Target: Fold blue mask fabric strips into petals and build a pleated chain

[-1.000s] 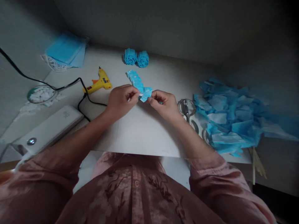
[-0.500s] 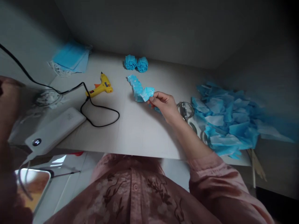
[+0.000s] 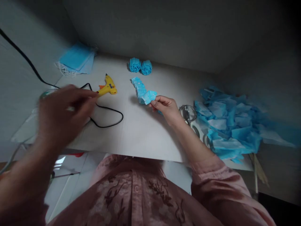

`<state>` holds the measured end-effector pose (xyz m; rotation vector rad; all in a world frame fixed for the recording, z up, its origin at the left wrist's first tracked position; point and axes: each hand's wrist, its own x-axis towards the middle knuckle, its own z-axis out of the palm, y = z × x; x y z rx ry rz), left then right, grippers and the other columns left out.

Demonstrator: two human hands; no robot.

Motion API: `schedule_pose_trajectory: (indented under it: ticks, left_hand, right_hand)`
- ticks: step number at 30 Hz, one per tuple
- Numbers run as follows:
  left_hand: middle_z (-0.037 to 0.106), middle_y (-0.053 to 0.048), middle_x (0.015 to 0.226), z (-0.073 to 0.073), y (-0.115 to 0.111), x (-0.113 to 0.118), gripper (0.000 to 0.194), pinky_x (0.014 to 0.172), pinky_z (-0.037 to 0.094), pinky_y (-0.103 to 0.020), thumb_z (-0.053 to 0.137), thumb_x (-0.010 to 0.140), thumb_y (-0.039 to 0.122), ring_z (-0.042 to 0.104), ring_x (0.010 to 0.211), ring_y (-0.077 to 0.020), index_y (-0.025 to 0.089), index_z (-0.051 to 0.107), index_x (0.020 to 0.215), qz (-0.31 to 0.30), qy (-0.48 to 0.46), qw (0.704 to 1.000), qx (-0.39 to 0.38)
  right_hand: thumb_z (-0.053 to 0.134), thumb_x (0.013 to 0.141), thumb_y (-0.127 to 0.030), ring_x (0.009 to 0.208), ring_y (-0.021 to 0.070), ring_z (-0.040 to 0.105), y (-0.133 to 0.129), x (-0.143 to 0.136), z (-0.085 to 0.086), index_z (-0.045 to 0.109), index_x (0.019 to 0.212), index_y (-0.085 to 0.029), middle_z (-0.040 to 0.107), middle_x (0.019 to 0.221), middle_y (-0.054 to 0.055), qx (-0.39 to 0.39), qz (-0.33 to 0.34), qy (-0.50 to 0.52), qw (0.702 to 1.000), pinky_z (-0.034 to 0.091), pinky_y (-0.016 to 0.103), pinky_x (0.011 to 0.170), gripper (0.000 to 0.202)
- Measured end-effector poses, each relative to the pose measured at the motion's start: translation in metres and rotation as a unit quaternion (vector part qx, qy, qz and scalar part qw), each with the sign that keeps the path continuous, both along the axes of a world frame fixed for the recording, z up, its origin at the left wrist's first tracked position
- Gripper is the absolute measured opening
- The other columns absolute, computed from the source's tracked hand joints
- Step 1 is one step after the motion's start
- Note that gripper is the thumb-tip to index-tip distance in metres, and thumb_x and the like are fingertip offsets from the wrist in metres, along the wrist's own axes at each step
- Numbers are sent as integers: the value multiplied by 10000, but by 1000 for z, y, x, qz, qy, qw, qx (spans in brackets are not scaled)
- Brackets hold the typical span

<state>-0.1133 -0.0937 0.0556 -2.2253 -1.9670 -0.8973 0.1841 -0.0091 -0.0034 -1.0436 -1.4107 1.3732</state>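
Note:
My right hand (image 3: 166,108) pinches one end of a pleated light-blue strip (image 3: 141,90) over the middle of the white table. My left hand (image 3: 67,116) is smeared by motion at the left, its fingertips near the handle of a yellow glue gun (image 3: 109,86) that lies on the table. Whether the fingers hold anything is too blurred to tell. Two rolled blue rosettes (image 3: 134,65) sit side by side behind the strip.
A heap of blue cut pieces (image 3: 231,122) covers the right side, with scissors (image 3: 188,113) beside it. Blue masks (image 3: 76,59) are stacked at the back left. A black cable (image 3: 110,125) loops over the table (image 3: 141,138).
My left hand has swung in from the far left edge toward the glue gun and now covers the white power bank. My right hand keeps its hold on the strip. The view has shifted slightly.

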Motion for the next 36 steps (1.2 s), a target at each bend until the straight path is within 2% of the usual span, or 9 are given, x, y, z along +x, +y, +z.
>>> schedule_pose_trajectory:
  ticks: [2,5,9,12,18,23,27,32,36]
  left_hand:
    - [740,-2,948,-5,13,43,271,727,469,-262,547,918,391,637,843,-159,247,767,985,-85,-123,987,-64]
    - [736,-43,956,-24,44,86,338,608,470,-243,633,850,400,625,722,-137,188,743,1089,-146,-305,925,-176]
    - [704,-70,866,-44,68,106,264,516,464,-217,623,861,348,607,649,-115,125,714,969,-155,-525,787,-285]
    - [674,-45,738,-45,72,110,143,511,469,-197,629,859,265,618,626,-107,131,677,839,-137,-576,755,-282]
    - [639,-15,567,-41,73,107,153,457,438,-189,638,859,231,555,477,-84,138,655,739,-149,-482,804,-315]
    - [634,-10,536,-49,67,105,153,454,444,-191,622,853,239,545,453,-85,143,665,743,-169,-411,828,-343]
    - [675,-34,595,-45,66,99,197,470,453,-205,577,869,271,559,480,-98,136,695,788,-171,-358,848,-351]
    - [779,-69,840,-40,87,85,295,633,470,-258,522,905,304,657,696,-153,158,777,937,-177,-144,949,-216]
    - [783,-69,1098,-55,100,82,334,843,490,-299,504,901,210,698,992,-211,199,784,1083,-208,-10,968,-141]
  right_hand:
    - [835,667,-507,618,114,521,-2,-1,1,716,708,-207,684,717,3,1,1,-1,1000,469,279,632,325]
    - [838,668,-513,628,117,530,-4,-2,1,728,718,-210,692,727,7,3,4,0,1000,478,286,642,326]
    - [826,691,-488,640,114,542,-4,-1,0,737,747,-208,702,746,9,1,14,-3,1000,478,282,651,299]
    - [780,737,-452,666,118,565,0,5,1,746,768,-202,711,763,12,14,19,-38,999,483,283,679,254]
    - [685,825,-426,853,162,655,7,20,9,773,1012,-217,752,914,36,78,-12,-97,992,519,308,815,294]
    - [720,809,-408,723,141,574,2,19,10,756,841,-186,717,791,20,101,61,-188,975,460,282,703,227]
    - [693,831,-369,672,119,505,2,18,6,732,797,-171,654,715,-1,102,96,-226,964,388,264,655,205]
    - [685,839,-373,657,113,479,6,21,3,718,786,-169,618,695,-12,89,107,-227,964,363,256,637,213]
    - [695,844,-381,707,133,542,6,21,2,739,810,-182,672,748,3,96,104,-221,965,405,268,689,206]
